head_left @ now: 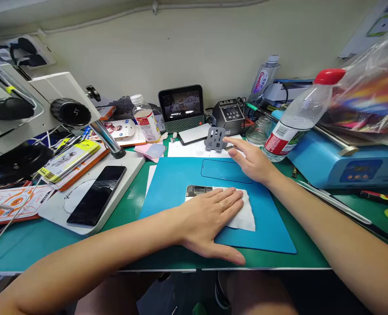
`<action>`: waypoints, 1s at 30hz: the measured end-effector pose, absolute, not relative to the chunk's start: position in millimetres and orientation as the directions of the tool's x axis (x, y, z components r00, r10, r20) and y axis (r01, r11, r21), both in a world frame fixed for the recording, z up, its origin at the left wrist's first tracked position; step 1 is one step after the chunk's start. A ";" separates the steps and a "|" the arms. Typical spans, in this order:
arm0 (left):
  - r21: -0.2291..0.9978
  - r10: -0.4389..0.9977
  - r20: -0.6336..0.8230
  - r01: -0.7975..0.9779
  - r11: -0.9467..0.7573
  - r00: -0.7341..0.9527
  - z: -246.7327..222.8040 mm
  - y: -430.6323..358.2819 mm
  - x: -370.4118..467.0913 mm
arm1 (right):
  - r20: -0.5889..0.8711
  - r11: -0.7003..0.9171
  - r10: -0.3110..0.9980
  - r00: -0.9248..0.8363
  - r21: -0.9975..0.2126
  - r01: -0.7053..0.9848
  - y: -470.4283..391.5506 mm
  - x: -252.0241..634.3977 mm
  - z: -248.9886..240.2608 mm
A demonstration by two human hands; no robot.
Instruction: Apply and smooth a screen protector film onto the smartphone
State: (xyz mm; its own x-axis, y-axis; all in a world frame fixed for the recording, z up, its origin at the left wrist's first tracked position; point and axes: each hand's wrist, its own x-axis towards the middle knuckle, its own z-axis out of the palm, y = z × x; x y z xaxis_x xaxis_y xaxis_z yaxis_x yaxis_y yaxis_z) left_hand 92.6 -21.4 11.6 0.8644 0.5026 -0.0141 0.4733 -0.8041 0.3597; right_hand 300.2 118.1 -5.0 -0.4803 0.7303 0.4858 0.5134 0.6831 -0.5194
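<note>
My left hand lies flat, fingers stretched out, pressing on a white wipe. Under the wipe is a phone; only its far left end shows, with a reflective face. Both rest on a blue mat. My right hand is open above the mat's far right edge, its fingers pointing left. Its index fingertip comes close to a grey slotted phone stand; whether they touch I cannot tell. A clear phone-shaped sheet with a black outline lies on the mat, just left of that wrist.
On the left, a dark phone lies on the white base of a microscope. Bottles, a small screen and a soldering station line the back. A red-capped bottle and a blue machine stand right.
</note>
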 end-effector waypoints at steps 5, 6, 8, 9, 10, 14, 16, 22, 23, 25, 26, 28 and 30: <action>0.368 0.515 0.001 0.479 -0.797 0.857 9.3 -17.3 103.9 | 0.445 0.666 0.743 -0.500 -0.568 0.483 118.3 298.7 -6.0; 0.368 0.514 -0.003 0.479 -0.797 0.858 8.8 -17.6 101.5 | 0.438 0.654 0.753 -0.491 -0.583 0.483 118.6 299.9 -6.3; 0.370 0.510 -0.028 0.483 -0.794 0.859 8.1 -20.3 92.2 | 0.425 0.627 0.774 -0.469 -0.611 0.483 119.2 303.0 -6.8; 0.370 0.513 -0.045 0.491 -0.789 0.857 8.0 -22.7 85.8 | 0.418 0.616 0.784 -0.459 -0.621 0.485 119.5 304.5 -7.0; 0.369 0.521 -0.063 0.504 -0.780 0.851 8.1 -26.0 78.8 | 0.414 0.607 0.791 -0.451 -0.628 0.487 120.0 305.8 -7.0; 0.332 0.575 -0.115 0.577 -0.746 0.810 9.0 -44.2 50.7 | 0.407 0.589 0.805 -0.431 -0.636 0.499 122.1 308.4 -7.0; 0.299 0.603 -0.139 0.614 -0.731 0.785 9.0 -53.6 40.3 | 0.396 0.578 0.813 -0.427 -0.644 0.501 122.4 308.6 -7.0; 0.241 0.671 -0.127 0.679 -0.694 0.731 5.4 -58.2 41.0 | 0.376 0.575 0.812 -0.447 -0.650 0.497 120.7 306.6 -8.0; 0.242 0.672 -0.121 0.678 -0.694 0.730 4.6 -54.2 45.8 | 0.375 0.578 0.808 -0.454 -0.648 0.495 121.0 306.4 -8.7; 0.254 0.666 -0.102 0.667 -0.701 0.739 3.0 -43.7 56.7 | 0.372 0.584 0.803 -0.465 -0.645 0.493 122.0 306.4 -10.3; 0.263 0.656 -0.089 0.653 -0.710 0.749 2.2 -38.2 61.8 | 0.374 0.587 0.802 -0.466 -0.642 0.493 122.6 306.5 -10.9; 0.280 0.630 -0.060 0.619 -0.734 0.774 0.7 -28.8 69.2 | 0.390 0.596 0.797 -0.461 -0.630 0.498 123.0 306.3 -11.1; 0.292 0.604 -0.036 0.586 -0.756 0.796 -0.9 -23.2 71.8 | 0.419 0.623 0.778 -0.468 -0.607 0.493 121.6 305.0 -9.6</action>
